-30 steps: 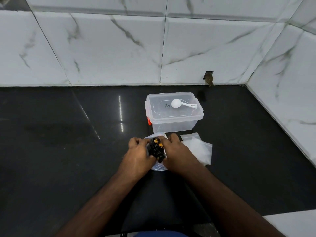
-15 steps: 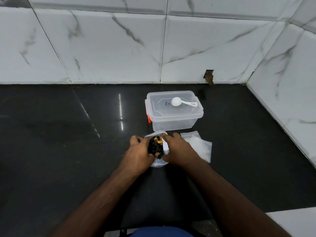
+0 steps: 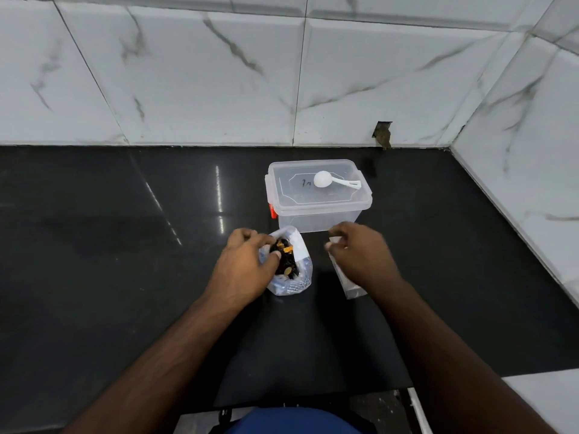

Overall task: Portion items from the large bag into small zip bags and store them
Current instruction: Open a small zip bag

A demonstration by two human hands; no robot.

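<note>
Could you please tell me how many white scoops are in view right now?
1. The white scoop lies on the closed lid of the clear container near the wall; any others inside it would be hidden.

Even, fairly bright overhead lighting. Vertical glare streaks on the glossy black countertop [image 3: 94,245]. Wide-angle bowing at frame edges; focus acceptable.

So on the black counter [image 3: 94,245] there's one open bag of dark bits [image 3: 289,264], one lidded clear box [image 3: 318,195], one white scoop [image 3: 332,180], plus two hands.
</note>
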